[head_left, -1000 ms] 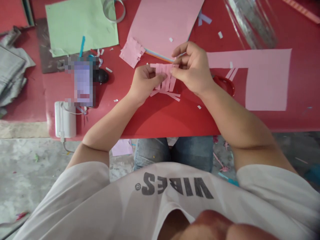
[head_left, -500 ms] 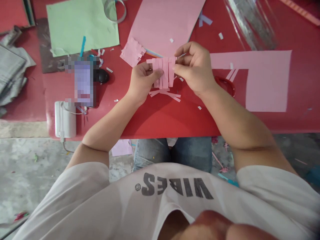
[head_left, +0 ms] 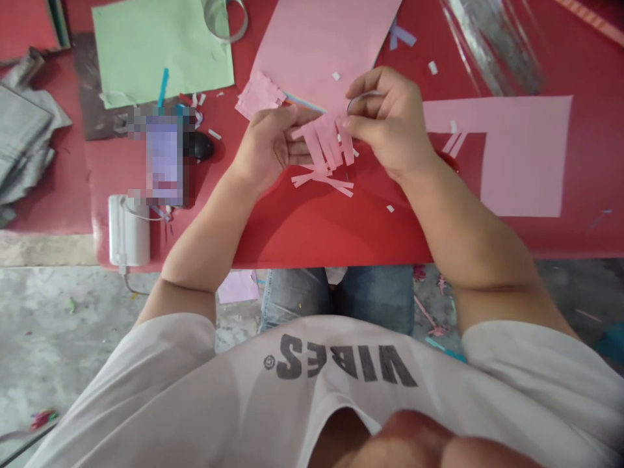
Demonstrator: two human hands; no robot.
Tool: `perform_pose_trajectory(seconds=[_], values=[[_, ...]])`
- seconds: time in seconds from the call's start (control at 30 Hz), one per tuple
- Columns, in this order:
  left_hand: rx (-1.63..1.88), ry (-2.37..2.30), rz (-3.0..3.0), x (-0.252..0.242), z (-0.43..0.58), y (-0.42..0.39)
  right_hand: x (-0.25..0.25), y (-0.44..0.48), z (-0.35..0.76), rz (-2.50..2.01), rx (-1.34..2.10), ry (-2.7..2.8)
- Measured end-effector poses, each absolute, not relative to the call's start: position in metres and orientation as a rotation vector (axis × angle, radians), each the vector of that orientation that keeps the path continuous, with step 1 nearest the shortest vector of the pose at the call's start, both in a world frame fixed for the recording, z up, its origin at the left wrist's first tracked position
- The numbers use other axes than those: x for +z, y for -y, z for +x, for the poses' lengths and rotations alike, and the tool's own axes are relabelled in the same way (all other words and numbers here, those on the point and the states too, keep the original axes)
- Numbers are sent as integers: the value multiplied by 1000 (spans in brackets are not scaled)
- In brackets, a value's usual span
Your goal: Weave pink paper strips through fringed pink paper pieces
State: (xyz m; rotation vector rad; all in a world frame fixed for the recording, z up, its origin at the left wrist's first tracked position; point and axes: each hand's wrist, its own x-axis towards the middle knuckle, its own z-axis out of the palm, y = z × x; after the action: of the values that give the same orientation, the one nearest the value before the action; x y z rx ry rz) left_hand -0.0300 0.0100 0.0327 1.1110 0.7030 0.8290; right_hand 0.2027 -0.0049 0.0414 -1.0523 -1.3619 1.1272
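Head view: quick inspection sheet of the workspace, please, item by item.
Surface: red table, scattered with scraps.
Job's things: pink fringe of paper strips, loose strips below it, cut pink sheet, pink sheet.
Clutter: white paper bits, green sheet, crumpled grey pile.
Fingers: right hand pinches the fringe; left hand lies open beside it.
Cables: white cable from white charger.
Surroundings: concrete floor with scraps.
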Motion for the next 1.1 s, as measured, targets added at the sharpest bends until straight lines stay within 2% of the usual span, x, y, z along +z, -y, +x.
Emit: perform_pose_trajectory(seconds=[0.2,0.3,0.43,0.67,1.1], values=[[718,-889,1307,51,-27,9,73,25,203,-1264,1144,1583],[895,-963,1234,53,-34,1,73,22,208,-1321,1002,1623],[1111,-978,1110,52,-53,-21,67,22,212,-1261,891,1947],[1151,-957,1013,45,-50,-21,50,42,185,-1299,466,2447],[1079,-910,996,35,-38,-14,44,37,181,-1303,522,2602]])
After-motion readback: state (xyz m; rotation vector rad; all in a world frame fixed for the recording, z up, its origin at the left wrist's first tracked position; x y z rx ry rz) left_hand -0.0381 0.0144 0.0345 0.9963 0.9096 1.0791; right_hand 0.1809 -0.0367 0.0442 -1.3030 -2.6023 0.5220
